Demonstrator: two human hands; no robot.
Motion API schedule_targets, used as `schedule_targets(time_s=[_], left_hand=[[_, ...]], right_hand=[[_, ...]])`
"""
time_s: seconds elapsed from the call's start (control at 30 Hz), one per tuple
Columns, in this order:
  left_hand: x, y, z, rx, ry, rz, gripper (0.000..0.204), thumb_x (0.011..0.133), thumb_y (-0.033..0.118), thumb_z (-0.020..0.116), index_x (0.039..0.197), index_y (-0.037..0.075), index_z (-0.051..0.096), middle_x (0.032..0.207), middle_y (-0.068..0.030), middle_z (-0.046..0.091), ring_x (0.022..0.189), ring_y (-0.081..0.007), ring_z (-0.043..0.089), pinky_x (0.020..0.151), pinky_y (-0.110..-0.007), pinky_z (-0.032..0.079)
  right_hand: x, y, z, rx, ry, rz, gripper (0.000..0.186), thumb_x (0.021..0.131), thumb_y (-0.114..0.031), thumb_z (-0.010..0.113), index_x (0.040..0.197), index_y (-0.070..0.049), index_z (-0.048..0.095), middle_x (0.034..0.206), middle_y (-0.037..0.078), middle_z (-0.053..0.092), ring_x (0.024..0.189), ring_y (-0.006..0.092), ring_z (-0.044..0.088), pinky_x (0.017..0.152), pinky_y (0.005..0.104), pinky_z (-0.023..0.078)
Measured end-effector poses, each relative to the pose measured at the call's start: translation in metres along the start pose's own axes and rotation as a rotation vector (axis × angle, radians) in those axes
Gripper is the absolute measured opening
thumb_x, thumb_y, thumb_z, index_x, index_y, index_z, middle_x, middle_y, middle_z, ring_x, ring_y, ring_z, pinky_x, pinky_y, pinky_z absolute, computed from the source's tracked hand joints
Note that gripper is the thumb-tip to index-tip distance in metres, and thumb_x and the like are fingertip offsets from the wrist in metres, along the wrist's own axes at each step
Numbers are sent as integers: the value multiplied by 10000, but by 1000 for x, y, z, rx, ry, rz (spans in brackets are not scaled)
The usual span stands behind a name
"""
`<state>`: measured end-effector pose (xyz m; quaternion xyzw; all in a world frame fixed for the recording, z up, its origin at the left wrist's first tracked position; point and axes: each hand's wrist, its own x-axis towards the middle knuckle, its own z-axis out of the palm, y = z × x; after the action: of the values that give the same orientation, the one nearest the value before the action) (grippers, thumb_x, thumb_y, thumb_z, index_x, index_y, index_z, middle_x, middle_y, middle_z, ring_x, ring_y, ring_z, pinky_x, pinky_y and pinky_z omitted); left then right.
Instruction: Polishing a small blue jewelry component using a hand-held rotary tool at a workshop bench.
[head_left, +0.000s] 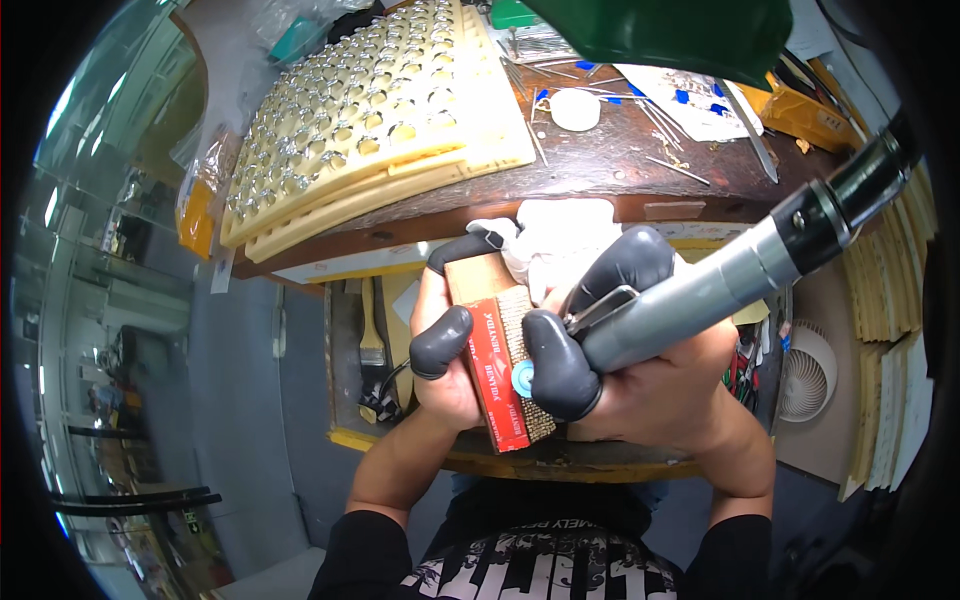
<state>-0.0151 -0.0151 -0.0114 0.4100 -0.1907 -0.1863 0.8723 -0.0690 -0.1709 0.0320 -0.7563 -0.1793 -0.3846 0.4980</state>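
Black finger cots cover several fingers of both hands. My left hand [436,392] is closed round a rectangular block [500,372], brown with a red printed wrapper and a rough tan, ridged side. In my right hand [660,385] is a grey rotary handpiece [690,306] with a black rear end, held pen-like and angled up to the right. A small light-blue disc [523,378] shows at the block's ridged side beside my right thumb; whether it touches the block I cannot tell. White cloth [566,228] lies just beyond the hands.
Cream boards [370,120] full of shiny metal pieces stand on the wooden bench, far left. Thin metal rods [678,171] and a round white piece [576,110] lie farther right, under a green lampshade [670,35]. A brush [372,335] sits in the open drawer; a white fan [808,370] is right.
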Motion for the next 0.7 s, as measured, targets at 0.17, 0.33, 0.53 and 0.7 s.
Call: schedule_targets(time_s=[0.17,0.33,0.53,0.7], left_hand=[[1,2,3,-22,5,-15,676,860,326,587,1392,-10,341,1300,-233,515,1153,-320,606,1001,-467,512],[1,2,4,-11,13,-34,689,859,366,608,1379,2,342,1235,-225,535,1061,-278,623,929,-437,541],[0,1,-3,-49,-47,-29,631,871,353,593,1344,9,355,1150,-199,549,969,-245,617,819,-410,558],[3,-2,5,-94,-15,10,610,886,328,581,1346,-9,366,1155,-192,542,999,-245,597,877,-430,532]], right_hand=[[-1,-1,-3,-71,-53,14,134,729,20,786,781,53,667,738,107,662,632,162,659,570,272,512],[-2,-3,2,-44,-30,50,88,740,66,734,769,63,650,714,95,647,619,152,665,577,285,538],[-2,-1,1,-92,-114,-7,76,772,94,688,770,79,614,709,121,673,659,182,693,633,332,598],[-8,7,9,-58,-3,15,140,750,48,736,770,60,598,709,107,658,640,184,676,616,322,568]])
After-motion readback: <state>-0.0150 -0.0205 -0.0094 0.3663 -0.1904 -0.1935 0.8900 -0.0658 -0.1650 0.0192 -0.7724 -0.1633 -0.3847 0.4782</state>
